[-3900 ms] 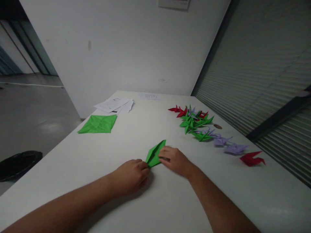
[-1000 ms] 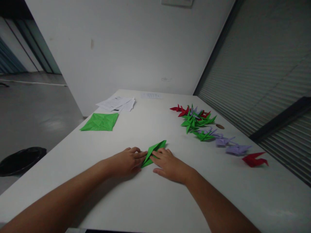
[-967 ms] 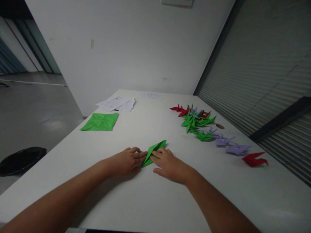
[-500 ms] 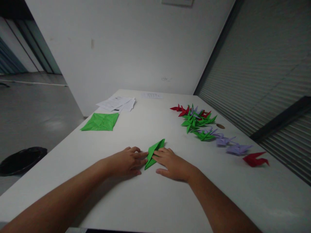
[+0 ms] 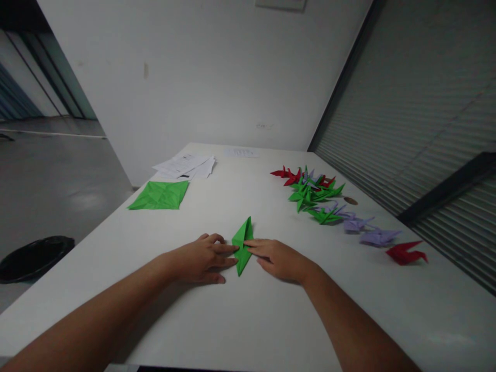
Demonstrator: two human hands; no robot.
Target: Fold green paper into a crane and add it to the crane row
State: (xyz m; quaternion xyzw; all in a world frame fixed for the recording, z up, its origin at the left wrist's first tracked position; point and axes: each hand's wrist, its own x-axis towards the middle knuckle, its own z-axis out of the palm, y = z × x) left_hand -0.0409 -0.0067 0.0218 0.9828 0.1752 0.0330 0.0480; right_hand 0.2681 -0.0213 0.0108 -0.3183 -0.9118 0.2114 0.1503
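Note:
A folded piece of green origami paper lies on the white table between my hands, a narrow diamond whose long axis points away from me. My left hand rests on the table with its fingers spread, two fingertips touching the paper's left edge. From the other side, my right hand lays its outstretched fingertips on the paper's right edge. Neither hand is closed round the paper.
Folded paper cranes in green, purple and red line the table's right side, with a brown disc beside them. At the left are a creased green sheet and printed papers. A black-lined bin stands off the left edge.
The green folded paper has turned from a slant to nearly straight away from me. My right fingers have shifted from across its middle to its right edge; my left hand has barely moved.

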